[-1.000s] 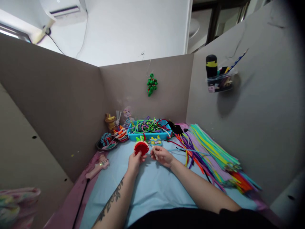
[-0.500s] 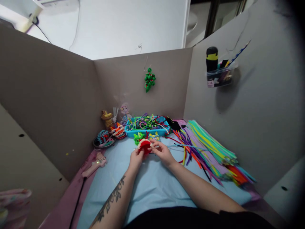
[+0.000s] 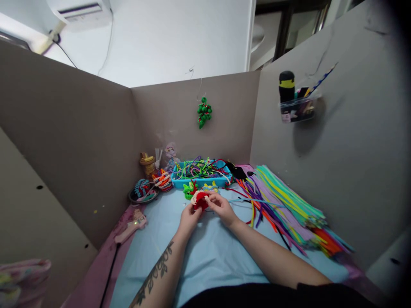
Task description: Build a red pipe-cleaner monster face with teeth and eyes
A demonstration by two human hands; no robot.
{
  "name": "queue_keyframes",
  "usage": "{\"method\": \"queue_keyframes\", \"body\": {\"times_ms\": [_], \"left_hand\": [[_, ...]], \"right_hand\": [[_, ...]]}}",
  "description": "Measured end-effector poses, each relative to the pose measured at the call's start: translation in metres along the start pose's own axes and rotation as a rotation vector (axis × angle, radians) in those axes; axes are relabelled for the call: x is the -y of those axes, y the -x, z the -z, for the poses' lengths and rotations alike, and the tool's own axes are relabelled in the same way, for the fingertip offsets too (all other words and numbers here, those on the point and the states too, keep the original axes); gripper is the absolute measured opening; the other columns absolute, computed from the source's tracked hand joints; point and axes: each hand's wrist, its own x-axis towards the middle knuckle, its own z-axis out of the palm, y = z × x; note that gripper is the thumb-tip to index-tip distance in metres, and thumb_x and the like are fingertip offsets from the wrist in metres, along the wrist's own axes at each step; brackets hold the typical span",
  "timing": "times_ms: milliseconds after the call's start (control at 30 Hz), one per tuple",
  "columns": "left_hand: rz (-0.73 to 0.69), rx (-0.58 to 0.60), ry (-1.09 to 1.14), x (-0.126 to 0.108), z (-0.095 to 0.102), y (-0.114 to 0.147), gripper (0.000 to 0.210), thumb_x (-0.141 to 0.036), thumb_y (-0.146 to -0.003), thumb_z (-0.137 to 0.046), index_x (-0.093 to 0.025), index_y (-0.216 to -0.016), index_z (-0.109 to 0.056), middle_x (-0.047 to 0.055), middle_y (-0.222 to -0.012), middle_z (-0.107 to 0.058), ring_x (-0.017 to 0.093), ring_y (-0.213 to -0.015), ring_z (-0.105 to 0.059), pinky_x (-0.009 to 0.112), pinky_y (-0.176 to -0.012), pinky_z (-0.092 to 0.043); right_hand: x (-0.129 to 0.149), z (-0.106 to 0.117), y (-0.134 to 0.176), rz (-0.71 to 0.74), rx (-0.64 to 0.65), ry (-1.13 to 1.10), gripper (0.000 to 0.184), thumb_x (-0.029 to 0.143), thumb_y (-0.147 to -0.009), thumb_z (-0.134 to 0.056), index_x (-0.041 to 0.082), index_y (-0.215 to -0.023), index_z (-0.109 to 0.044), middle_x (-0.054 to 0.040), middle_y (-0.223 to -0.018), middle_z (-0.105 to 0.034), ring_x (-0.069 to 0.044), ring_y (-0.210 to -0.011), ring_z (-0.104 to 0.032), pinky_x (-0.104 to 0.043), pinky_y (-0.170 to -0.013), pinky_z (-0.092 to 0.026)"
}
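A small curved red piece with a bumpy white edge [image 3: 200,199], looking like fuzzy pipe-cleaner work, is held up over the light blue table cover [image 3: 221,261]. My left hand [image 3: 189,219] grips its lower left side, thumb on the red face. On the right, the fingers of my right hand [image 3: 222,208] pinch the white edge. Just beyond sit a green fuzzy figure with eyes [image 3: 188,192] and a yellow and light blue one [image 3: 210,187], each partly hidden.
A blue tray [image 3: 183,184] of loose pipe cleaners stands at the back. Bundles of long pipe cleaners [image 3: 285,196] lie right. Leftward are a pink glue gun [image 3: 131,226] with a lit light, a dark bowl [image 3: 150,198] and an orange-white fuzzy piece [image 3: 162,180]. Grey panels [image 3: 192,132] surround the table.
The red and white piece is tilted differently, its red face showing narrower and its white edge bunched at the left. Both hands stay on it. The whole view has shifted slightly.
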Motion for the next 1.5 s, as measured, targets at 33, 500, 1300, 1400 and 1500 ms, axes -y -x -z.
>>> {"method": "queue_keyframes", "body": {"times_ms": [33, 500, 1300, 1400, 1500], "left_hand": [[0.008, 0.008, 0.006, -0.001, -0.001, 0.001, 0.026, -0.026, -0.062, -0.069, -0.012, -0.084, -0.066, 0.004, -0.067, -0.066, 0.013, -0.056, -0.056, 0.022, -0.053, -0.042], [-0.112, -0.003, 0.013, -0.006, 0.001, 0.001, 0.045, -0.021, -0.061, -0.072, -0.015, -0.105, -0.064, 0.008, -0.105, -0.067, 0.016, -0.079, -0.062, 0.022, -0.068, -0.047], [0.191, 0.161, 0.657, -0.038, -0.001, 0.014, 0.050, -0.013, -0.075, -0.063, -0.030, -0.120, -0.052, 0.002, -0.106, -0.067, 0.015, -0.090, -0.065, 0.028, -0.078, -0.049], [0.200, 0.082, 0.685, -0.038, -0.003, 0.012, 0.044, -0.012, -0.076, -0.062, -0.029, -0.116, -0.054, 0.001, -0.104, -0.067, 0.014, -0.089, -0.066, 0.026, -0.078, -0.050], [0.217, 0.042, 0.712, -0.034, -0.004, 0.012, 0.041, -0.012, -0.076, -0.061, -0.028, -0.114, -0.055, 0.001, -0.101, -0.068, 0.013, -0.087, -0.066, 0.025, -0.076, -0.051]], "right_hand": [[0.000, 0.000, 0.000, 0.003, -0.002, 0.006, 0.018, 0.038, -0.074, -0.067, 0.021, -0.071, -0.063, -0.0061, -0.115, -0.059, -0.021, -0.098, -0.055, -0.032, -0.083, -0.042], [-0.002, 0.007, -0.001, -0.243, -0.123, -0.569, 0.021, 0.029, -0.063, -0.074, 0.021, -0.079, -0.062, -0.0052, -0.090, -0.068, -0.025, -0.091, -0.062, -0.043, -0.084, -0.047], [0.018, 0.003, 0.011, -0.137, -0.105, -0.474, 0.023, 0.031, -0.064, -0.075, 0.019, -0.077, -0.062, -0.0032, -0.093, -0.066, -0.018, -0.082, -0.064, -0.040, -0.086, -0.049], [0.018, 0.006, 0.012, -0.057, -0.131, -0.221, 0.023, 0.036, -0.067, -0.072, 0.018, -0.075, -0.060, -0.0061, -0.112, -0.059, -0.018, -0.083, -0.063, -0.036, -0.080, -0.051], [0.017, 0.007, 0.016, 0.089, -0.162, 0.059, 0.021, 0.037, -0.072, -0.068, 0.018, -0.073, -0.059, -0.0073, -0.105, -0.059, -0.016, -0.079, -0.062, -0.031, -0.075, -0.051]]}}
